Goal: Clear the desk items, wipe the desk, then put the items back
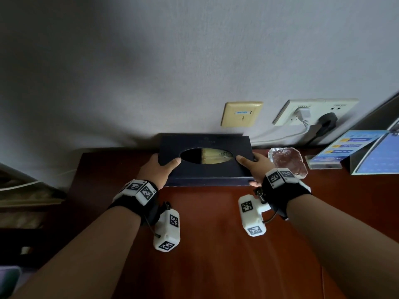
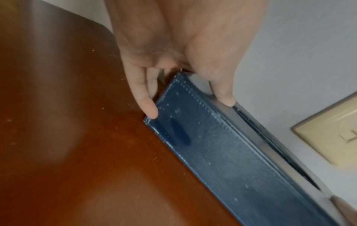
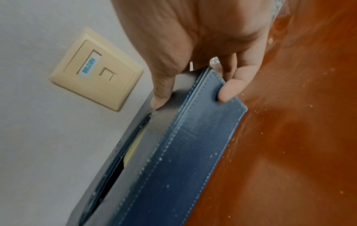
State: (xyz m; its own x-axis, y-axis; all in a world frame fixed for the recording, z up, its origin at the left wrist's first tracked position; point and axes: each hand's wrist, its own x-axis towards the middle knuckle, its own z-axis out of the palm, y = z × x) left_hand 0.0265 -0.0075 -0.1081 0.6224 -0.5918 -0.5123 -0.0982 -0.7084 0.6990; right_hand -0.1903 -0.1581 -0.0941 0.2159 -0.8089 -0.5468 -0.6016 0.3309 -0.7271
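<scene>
A dark blue leather tissue box (image 1: 207, 169) with an oval opening on top stands at the back of the red-brown wooden desk (image 1: 205, 244), close to the wall. My left hand (image 1: 158, 168) grips its left end, thumb on top and fingers down the side. My right hand (image 1: 253, 167) grips its right end the same way. The left wrist view shows the stitched front face of the tissue box (image 2: 222, 145) with my left hand (image 2: 185, 85) pinching the end. In the right wrist view my right hand (image 3: 193, 85) clamps the tissue box (image 3: 183, 152) corner.
A clear crinkled glass dish (image 1: 288, 161) sits just right of the box, touching my right wrist. Blue standing cards (image 1: 354, 152) are at the far right. On the wall are a beige data socket (image 1: 240, 114) and a power outlet (image 1: 313, 112) with plugs. Dust specks lie on the desk.
</scene>
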